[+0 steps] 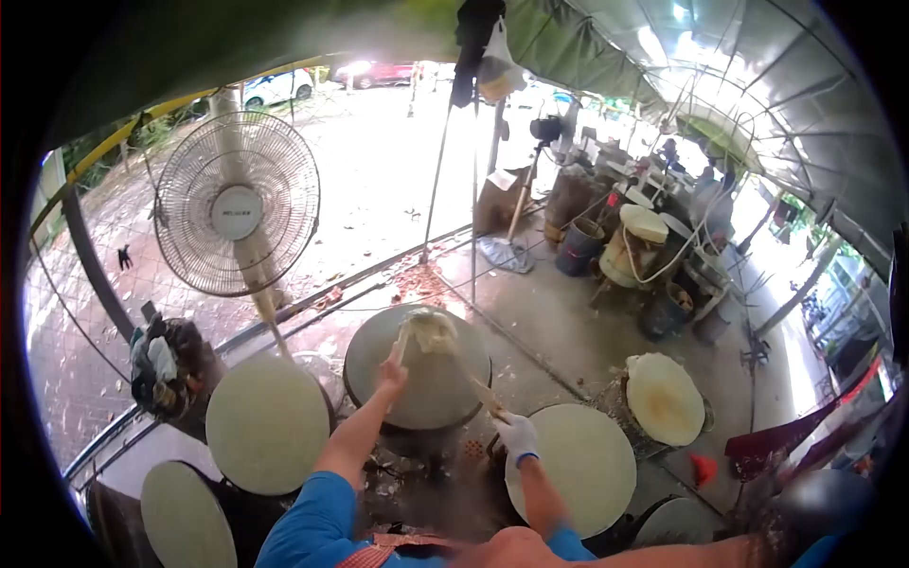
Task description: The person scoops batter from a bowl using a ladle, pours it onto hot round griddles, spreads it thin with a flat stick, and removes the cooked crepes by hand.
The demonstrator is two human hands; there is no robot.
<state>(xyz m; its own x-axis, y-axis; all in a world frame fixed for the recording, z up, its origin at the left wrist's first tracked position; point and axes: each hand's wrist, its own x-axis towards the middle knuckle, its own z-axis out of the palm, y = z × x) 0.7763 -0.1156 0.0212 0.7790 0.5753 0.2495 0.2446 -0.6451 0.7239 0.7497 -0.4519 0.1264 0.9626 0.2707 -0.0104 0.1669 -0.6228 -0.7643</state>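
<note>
A round griddle (379, 386) stands in front of me, with a soft pale mass of batter or dough (433, 333) near its far edge. My left hand (392, 371), bare, is closed round a short pale flat stick (404, 338) that reaches up to the mass. In a white glove, my right hand (517, 436) grips the wooden handle (485, 393) of a tool whose far end is at the mass, its shape hidden there. Thin round pale sheets cover the griddles on either side, one left (268, 426) and one right (575, 466).
Another pale sheet (189, 516) lies at lower left, and a browned round flatbread (666, 401) at right. A large fan (236, 210) stands at left. Buckets (579, 248) and pots crowd the back right, near a mop (507, 254). A blurred forearm (682, 557) crosses the bottom right.
</note>
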